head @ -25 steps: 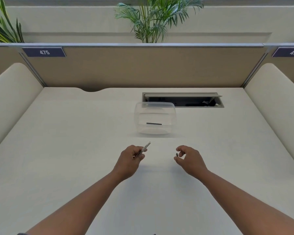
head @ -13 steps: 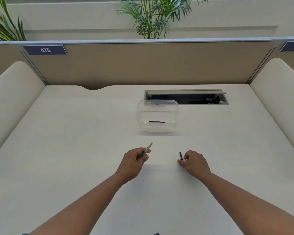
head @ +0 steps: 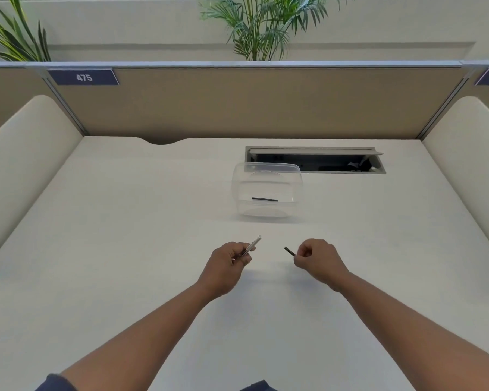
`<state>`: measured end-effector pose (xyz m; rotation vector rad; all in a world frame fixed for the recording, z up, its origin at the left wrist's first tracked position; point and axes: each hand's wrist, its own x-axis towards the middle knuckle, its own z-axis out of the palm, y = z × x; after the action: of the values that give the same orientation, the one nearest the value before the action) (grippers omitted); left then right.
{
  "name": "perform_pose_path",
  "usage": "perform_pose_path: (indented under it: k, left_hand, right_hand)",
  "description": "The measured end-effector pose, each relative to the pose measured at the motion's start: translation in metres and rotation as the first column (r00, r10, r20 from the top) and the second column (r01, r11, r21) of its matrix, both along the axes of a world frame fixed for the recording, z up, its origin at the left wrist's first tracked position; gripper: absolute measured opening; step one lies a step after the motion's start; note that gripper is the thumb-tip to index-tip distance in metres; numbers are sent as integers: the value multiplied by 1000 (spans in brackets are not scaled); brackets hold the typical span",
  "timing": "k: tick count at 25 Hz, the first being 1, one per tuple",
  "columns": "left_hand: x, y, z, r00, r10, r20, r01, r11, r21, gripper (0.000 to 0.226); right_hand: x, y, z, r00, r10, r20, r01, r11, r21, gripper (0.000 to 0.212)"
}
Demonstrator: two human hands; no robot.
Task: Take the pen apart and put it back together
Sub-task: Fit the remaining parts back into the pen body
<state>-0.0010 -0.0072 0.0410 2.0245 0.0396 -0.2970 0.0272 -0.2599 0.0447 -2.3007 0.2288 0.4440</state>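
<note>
Above the surface, both hands are raised: left hand clamped on the pen barrel, right hand now pinching the small dark piece it just picked up. Parts apart, angled toward each other; likely reassembly next. Another dark part sits in the clear container.

Above the middle of the desk, the left hand grips a pale pen barrel and the right hand pinches a short dark piece. Toward the far edge a clear tub holds a dark rod.
</note>
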Motion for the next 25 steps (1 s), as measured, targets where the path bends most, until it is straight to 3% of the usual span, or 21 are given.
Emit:
perform_pose_path:
  k: [5,9,19,25]
  left_hand:
    - [0,-2,1,997,-49,51,44,994,102,20]
    - [1,0,1,991,-92,100,74,982,174,18]
    - [1,0,2,982,-146,119,107,953,282,24]
    - [2,6,2,945,-270,186,149,860,489,31]
  right_hand:
    - [-5,14,46,992,0,128,-35,961,275,8]
    - [-11,17,68,982,70,177,-125,939,320,6]
    - [-16,18,62,943,197,268,-246,955,165,10]
    - [-12,17,60,840,453,300,-415,891,-186,13]
